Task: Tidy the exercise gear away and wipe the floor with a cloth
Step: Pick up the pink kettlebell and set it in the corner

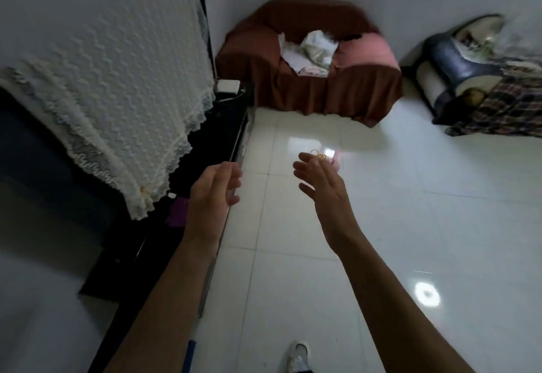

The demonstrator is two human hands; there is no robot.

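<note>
across the room from my feed, a glossy white tiled floor point(381, 226) fills most of the view. a lace cloth point(117, 79) hangs over a dark unit point(223, 126) along the left wall. a sofa point(293, 50) under a brown cover stands at the far end, with a second couch point(457, 59) and a plaid blanket point(510, 103) to its right. both bare arms reach forward over the tiles. the left hand point(211, 193) is by the unit's edge, its fingers point(231, 176) loosely curled and holding nothing. the right hand point(322, 185) shows its back, fingers point(305, 167) straight and spread apart. a white shoe point(299, 355) is at the bottom edge. thin yellow loops point(318, 154) sit right at the right fingertips; i cannot tell whether they touch. a blurred pink bit point(336, 159) is just beside them.
</note>
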